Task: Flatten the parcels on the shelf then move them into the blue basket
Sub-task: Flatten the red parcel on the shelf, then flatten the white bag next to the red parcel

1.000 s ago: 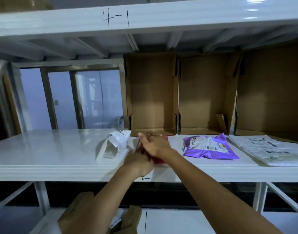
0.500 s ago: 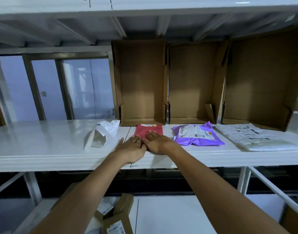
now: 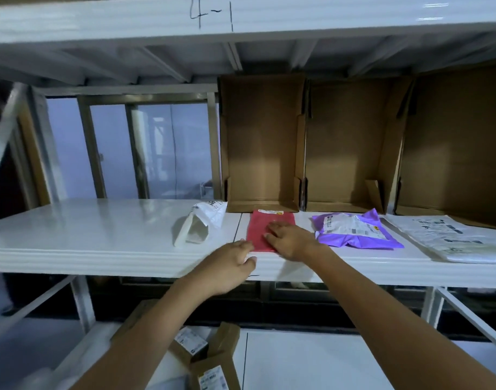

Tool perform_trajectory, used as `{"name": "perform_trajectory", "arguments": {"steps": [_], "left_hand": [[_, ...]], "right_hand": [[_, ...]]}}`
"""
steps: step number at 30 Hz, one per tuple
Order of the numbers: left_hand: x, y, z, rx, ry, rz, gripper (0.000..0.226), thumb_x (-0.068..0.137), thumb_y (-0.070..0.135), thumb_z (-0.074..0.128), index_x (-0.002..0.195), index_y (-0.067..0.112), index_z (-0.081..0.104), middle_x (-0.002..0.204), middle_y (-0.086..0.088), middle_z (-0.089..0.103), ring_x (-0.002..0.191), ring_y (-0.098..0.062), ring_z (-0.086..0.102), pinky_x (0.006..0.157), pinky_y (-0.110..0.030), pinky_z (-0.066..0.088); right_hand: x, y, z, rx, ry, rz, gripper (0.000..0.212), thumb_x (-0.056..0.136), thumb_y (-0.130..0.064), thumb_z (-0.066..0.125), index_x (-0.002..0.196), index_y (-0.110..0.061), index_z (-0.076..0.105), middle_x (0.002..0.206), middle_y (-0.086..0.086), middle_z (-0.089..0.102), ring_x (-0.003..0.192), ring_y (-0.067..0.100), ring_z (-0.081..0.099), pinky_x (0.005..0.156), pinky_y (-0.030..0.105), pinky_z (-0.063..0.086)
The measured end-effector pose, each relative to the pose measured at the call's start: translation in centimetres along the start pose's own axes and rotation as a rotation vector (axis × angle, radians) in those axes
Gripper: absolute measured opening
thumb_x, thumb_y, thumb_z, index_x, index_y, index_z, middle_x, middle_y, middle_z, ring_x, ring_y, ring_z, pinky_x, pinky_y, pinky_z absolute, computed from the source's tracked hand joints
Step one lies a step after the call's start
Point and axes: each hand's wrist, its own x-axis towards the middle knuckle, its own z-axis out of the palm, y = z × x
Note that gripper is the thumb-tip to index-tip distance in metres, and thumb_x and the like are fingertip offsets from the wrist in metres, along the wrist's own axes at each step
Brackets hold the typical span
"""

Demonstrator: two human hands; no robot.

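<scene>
The red parcel (image 3: 270,230) lies flat on the shelf (image 3: 100,237) under the open right hand (image 3: 290,240); the left hand (image 3: 230,263), loosely curled, holds nothing. White (image 3: 200,226), purple (image 3: 353,232) and grey (image 3: 452,237) parcels wait. No basket shows.

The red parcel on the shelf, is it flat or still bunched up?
Flat. The red parcel lies spread on the shelf, with the right hand pressed palm-down on it.
</scene>
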Motion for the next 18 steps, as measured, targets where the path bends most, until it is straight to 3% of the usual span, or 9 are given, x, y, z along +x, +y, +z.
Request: {"name": "perform_trajectory", "arguments": {"steps": [2,4,6,8,10,13,16,18], "left_hand": [[-2.3,-1.4,-0.7,-0.040,0.292,0.031,0.027,0.091,0.026,0.047,0.114,0.019,0.058,0.121,0.003,0.061,0.112,-0.014,0.058,0.093,-0.033,0.048],[-4.0,-3.4,-1.4,0.014,0.594,0.019,0.006,0.084,0.020,0.054,0.087,0.019,0.059,0.091,0.005,0.065,0.082,-0.017,0.062,0.068,-0.032,0.050],[-4.4,-5.8,-2.0,0.037,0.785,-0.046,0.002,0.080,0.017,0.057,0.079,0.017,0.054,0.081,0.001,0.062,0.073,-0.023,0.060,0.060,-0.035,0.048],[-3.9,-8.4,-2.7,0.028,0.875,-0.131,0.010,0.078,0.019,0.061,0.083,0.014,0.054,0.085,-0.003,0.059,0.079,-0.027,0.058,0.063,-0.038,0.049],[-2.9,-10.2,-3.3,0.064,0.827,-0.242,0.032,0.076,0.031,0.067,0.095,0.008,0.055,0.096,-0.009,0.058,0.091,-0.032,0.057,0.072,-0.041,0.049],[-0.7,-11.1,-3.6,0.071,0.602,-0.353,0.062,0.071,0.050,0.069,0.112,0.007,0.051,0.113,-0.013,0.055,0.107,-0.036,0.055,0.085,-0.043,0.046],[0.7,-11.0,-3.2,0.022,0.552,-0.339,0.058,0.072,0.043,0.067,0.113,0.006,0.051,0.113,-0.013,0.057,0.106,-0.037,0.056,0.085,-0.041,0.044],[1.3,-11.1,-3.0,0.015,0.577,-0.296,0.047,0.073,0.031,0.065,0.109,0.003,0.052,0.108,-0.016,0.060,0.100,-0.038,0.059,0.081,-0.040,0.045]], "right_hand": [[-0.5,-0.6,-0.3,-0.210,0.260,-0.063,0.051,0.095,-0.054,0.036,0.110,-0.016,0.066,0.109,0.006,0.067,0.101,0.024,0.060,0.092,0.037,0.046],[-0.7,-1.4,-0.3,-0.429,0.537,-0.141,0.042,0.087,-0.051,0.055,0.089,-0.012,0.071,0.091,0.005,0.069,0.088,0.025,0.062,0.078,0.037,0.048],[-0.9,-2.5,-0.4,-0.449,0.742,-0.156,0.029,0.080,-0.041,0.067,0.080,-0.012,0.072,0.083,0.004,0.069,0.079,0.025,0.062,0.066,0.034,0.047],[-1.0,-4.1,-0.8,-0.318,0.752,-0.147,0.026,0.082,-0.036,0.064,0.092,-0.013,0.071,0.094,0.003,0.068,0.087,0.025,0.061,0.068,0.033,0.048],[-0.8,-6.4,-1.4,-0.158,0.678,-0.167,0.035,0.085,-0.039,0.059,0.110,-0.016,0.064,0.108,0.003,0.062,0.101,0.025,0.058,0.069,0.032,0.047],[-0.1,-10.6,-1.9,0.000,0.580,-0.196,0.051,0.082,-0.045,0.061,0.126,-0.022,0.053,0.119,0.003,0.056,0.107,0.024,0.056,0.066,0.029,0.041],[0.9,-13.8,-1.4,0.037,0.514,-0.144,0.057,0.080,-0.041,0.063,0.131,-0.021,0.048,0.123,0.004,0.055,0.107,0.028,0.059,0.071,0.032,0.047],[1.5,-14.6,-0.9,0.059,0.517,-0.097,0.050,0.084,-0.037,0.061,0.129,-0.020,0.050,0.122,0.005,0.058,0.104,0.030,0.063,0.072,0.032,0.047]]}}
